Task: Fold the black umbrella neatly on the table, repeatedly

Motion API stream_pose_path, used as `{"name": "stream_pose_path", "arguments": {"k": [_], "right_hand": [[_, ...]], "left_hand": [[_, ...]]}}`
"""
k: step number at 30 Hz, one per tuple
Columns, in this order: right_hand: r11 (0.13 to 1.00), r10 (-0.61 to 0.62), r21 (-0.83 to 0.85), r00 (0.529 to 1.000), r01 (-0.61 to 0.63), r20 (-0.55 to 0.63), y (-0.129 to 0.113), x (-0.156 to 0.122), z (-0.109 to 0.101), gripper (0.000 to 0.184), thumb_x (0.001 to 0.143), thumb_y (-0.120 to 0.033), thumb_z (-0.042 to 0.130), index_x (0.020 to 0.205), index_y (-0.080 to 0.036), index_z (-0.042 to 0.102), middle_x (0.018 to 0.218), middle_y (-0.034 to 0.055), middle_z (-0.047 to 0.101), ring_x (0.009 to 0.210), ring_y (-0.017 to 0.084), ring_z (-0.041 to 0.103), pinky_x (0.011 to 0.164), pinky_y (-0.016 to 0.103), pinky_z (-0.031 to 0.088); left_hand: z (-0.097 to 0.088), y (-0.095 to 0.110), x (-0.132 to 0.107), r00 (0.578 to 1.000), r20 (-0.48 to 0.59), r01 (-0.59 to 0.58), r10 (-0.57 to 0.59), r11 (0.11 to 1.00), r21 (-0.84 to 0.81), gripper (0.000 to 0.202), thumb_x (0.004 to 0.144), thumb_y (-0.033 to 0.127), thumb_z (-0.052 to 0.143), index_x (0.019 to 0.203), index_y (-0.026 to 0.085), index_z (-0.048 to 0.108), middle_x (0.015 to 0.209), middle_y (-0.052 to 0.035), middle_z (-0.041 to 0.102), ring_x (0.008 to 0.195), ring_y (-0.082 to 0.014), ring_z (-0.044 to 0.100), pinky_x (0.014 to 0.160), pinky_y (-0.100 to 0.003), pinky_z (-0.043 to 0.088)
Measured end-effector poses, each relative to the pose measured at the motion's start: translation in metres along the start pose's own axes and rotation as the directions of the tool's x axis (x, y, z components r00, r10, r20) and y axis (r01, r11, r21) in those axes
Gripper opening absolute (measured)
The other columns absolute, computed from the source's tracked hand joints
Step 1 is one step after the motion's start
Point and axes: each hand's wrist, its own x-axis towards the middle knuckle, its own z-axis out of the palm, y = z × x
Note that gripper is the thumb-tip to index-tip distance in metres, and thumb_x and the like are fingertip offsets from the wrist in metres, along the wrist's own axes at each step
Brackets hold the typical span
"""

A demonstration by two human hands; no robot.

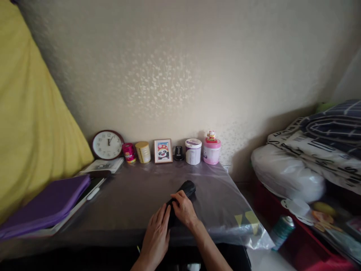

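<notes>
A black, long bundle that looks like a folded umbrella (188, 188) lies slantwise near the front of the table, its rounded end pointing away to the right. My right hand (183, 209) is closed over its middle, fingers curled across the top. Along the near left side, my left hand (158, 227) grips it with the fingers close together. Both hands nearly touch each other. The near end of the umbrella is mostly hidden between my hands and wrists.
Against the wall stand a clock (107, 145), a pink can (129, 153), a yellow tin (143, 152), a framed panda picture (163, 151), a small black object (178, 153) and two tubs (193, 152). A purple folder (50, 201) lies left. A spray can (282, 231) and bedding (318, 150) are right.
</notes>
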Motion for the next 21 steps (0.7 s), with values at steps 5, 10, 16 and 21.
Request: {"name": "stream_pose_path", "arguments": {"k": [5, 10, 16, 21], "right_hand": [[0.999, -0.007, 0.049, 1.0, 0.008, -0.021, 0.004, 0.002, 0.003, 0.02, 0.078, -0.011, 0.045, 0.081, -0.019, 0.063, 0.083, 0.0039, 0.056, 0.078, 0.014, 0.056, 0.076, 0.025, 0.046], [0.979, -0.024, 0.2, 0.994, 0.045, -0.108, 0.003, -0.008, -0.009, 0.016, 0.081, -0.017, 0.045, 0.08, -0.019, 0.061, 0.083, 0.0037, 0.056, 0.079, 0.014, 0.056, 0.075, 0.025, 0.045], [0.981, 0.106, 0.163, 0.994, -0.106, 0.008, 0.016, -0.041, -0.046, 0.017, 0.081, -0.026, 0.046, 0.079, -0.02, 0.062, 0.076, 0.0014, 0.061, 0.07, 0.014, 0.056, 0.067, 0.024, 0.044], [0.974, 0.218, 0.076, 0.973, -0.213, -0.069, 0.048, -0.053, -0.066, 0.028, 0.083, -0.039, 0.045, 0.086, -0.019, 0.064, 0.077, 0.0042, 0.064, 0.067, 0.016, 0.058, 0.064, 0.024, 0.044]], "left_hand": [[-0.001, 0.002, 0.001, 0.998, 0.046, 0.031, -0.032, 0.999, 0.022, 0.072, 0.072, 0.0, 0.033, 0.138, 0.022, 0.015, 0.14, -0.0094, 0.033, 0.124, -0.0222, 0.038, 0.098, -0.041, 0.039], [-0.005, 0.001, 0.003, 0.992, 0.118, 0.038, -0.038, 0.999, -0.005, 0.072, 0.073, -0.001, 0.032, 0.138, 0.026, 0.016, 0.141, -0.0085, 0.03, 0.125, -0.021, 0.036, 0.098, -0.038, 0.039], [-0.012, 0.005, 0.003, 0.984, 0.162, 0.08, -0.076, 0.997, -0.02, 0.071, 0.076, 0.001, 0.032, 0.139, 0.027, 0.011, 0.143, -0.0073, 0.028, 0.126, -0.0203, 0.034, 0.099, -0.037, 0.038], [-0.013, 0.003, 0.003, 0.975, 0.207, 0.094, -0.082, 0.994, -0.05, 0.083, 0.068, -0.006, 0.03, 0.14, 0.027, 0.003, 0.144, -0.0062, 0.025, 0.127, -0.0198, 0.033, 0.099, -0.036, 0.038]]}}
